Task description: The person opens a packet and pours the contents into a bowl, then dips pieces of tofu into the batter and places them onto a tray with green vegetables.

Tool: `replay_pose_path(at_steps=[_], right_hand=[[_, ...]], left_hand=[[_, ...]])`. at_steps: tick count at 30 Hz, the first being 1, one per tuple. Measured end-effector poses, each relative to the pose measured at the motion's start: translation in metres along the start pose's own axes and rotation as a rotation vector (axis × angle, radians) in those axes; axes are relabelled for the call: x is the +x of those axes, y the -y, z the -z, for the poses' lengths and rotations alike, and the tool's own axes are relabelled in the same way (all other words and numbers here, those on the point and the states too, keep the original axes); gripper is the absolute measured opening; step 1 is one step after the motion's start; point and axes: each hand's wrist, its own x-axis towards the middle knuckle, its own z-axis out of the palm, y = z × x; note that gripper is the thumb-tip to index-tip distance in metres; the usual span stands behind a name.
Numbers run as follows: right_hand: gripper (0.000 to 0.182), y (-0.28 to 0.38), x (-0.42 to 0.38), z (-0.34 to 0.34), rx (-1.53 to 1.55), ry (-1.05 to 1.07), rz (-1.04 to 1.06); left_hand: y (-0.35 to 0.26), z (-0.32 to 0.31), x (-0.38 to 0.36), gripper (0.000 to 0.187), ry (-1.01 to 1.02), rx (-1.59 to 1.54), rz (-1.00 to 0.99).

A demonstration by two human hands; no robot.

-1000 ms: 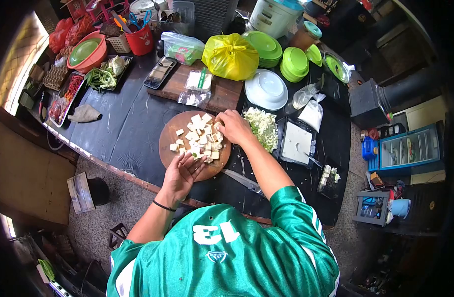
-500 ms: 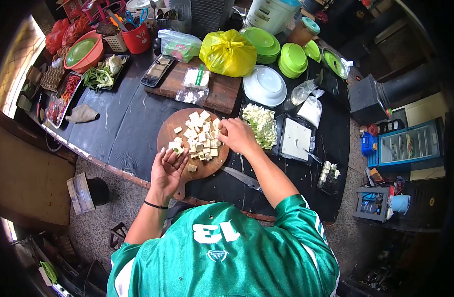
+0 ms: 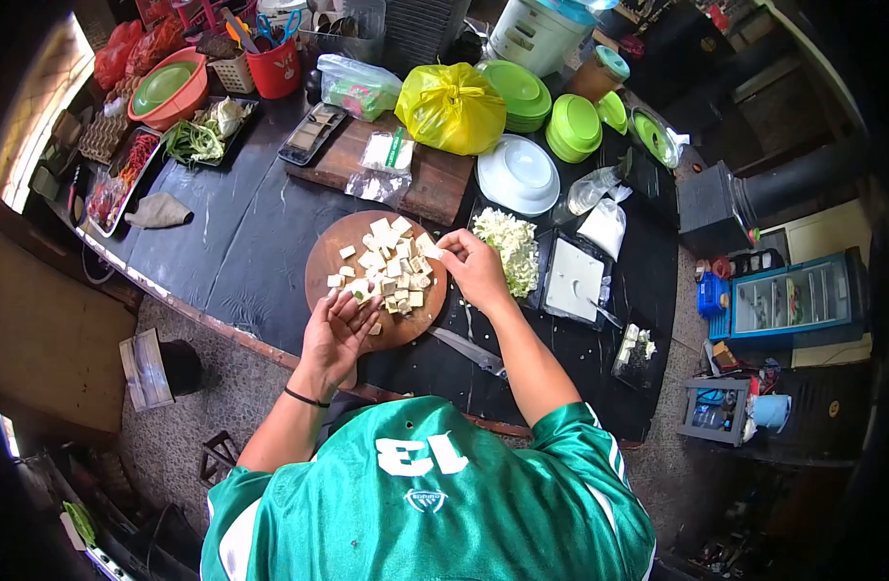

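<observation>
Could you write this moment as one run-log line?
left hand: palm up, board's near side | right hand: fingertips at pale cubes | board: under cubes | knife: beside board

A black table (image 3: 222,247) carries a round cutting board (image 3: 406,332), with a knife (image 3: 466,348) at the board's 4 o'clock, a thick wooden slab (image 3: 447,184) at 12 and a gray cloth (image 3: 159,211) near 10.

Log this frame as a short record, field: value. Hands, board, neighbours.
Left hand: palm up, fingers curled, beside the cubes
Right hand: fingertips at a pale cube; grip unclear
Board: round wooden board under a pile of pale cubes
Tool: knife flat on the table, by the board
Right of board: chopped vegetables, then a tray of white material
Beyond board: wooden slab, yellow bag
</observation>
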Motion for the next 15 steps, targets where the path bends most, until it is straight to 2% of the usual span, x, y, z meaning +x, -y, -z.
replay_pose_path(at_steps=[2,3,4,5,6,9,11,13,14,15], right_hand=[[0.011,0.008,-0.008,0.000,0.237,-0.040,0.010],[0.011,0.012,-0.014,-0.002,0.235,-0.036,0.010],[0.009,0.016,-0.020,-0.003,0.316,-0.036,0.000],[0.007,0.018,-0.026,-0.007,0.397,-0.035,-0.012],[0.006,0.018,-0.032,-0.011,0.417,-0.044,-0.019],[0.012,0.020,-0.048,-0.018,0.372,-0.102,-0.037],[0.016,0.022,-0.052,-0.017,0.305,-0.147,-0.066],[0.018,0.018,-0.050,-0.015,0.100,-0.193,-0.140],[0.018,0.012,-0.046,-0.017,0.062,-0.211,-0.149],[0.018,0.007,-0.043,-0.018,0.063,-0.215,-0.151]], left_hand=[[0.006,-0.001,0.006,0.052,0.030,0.008,0.055],[0.007,-0.008,0.004,0.052,0.029,0.004,0.054],[0.008,-0.021,-0.001,0.029,0.027,0.017,0.080],[0.009,-0.033,-0.005,0.037,0.026,0.029,0.107],[0.010,-0.043,-0.007,0.035,-0.018,0.028,0.132],[0.016,-0.054,-0.006,0.032,-0.003,0.035,0.148],[0.022,-0.036,0.004,0.029,0.046,0.026,0.150],[0.021,-0.029,0.007,0.028,0.175,-0.033,0.113],[0.020,-0.026,0.008,0.028,0.179,-0.028,0.115],[0.016,-0.030,0.002,0.028,0.090,-0.005,0.095]])
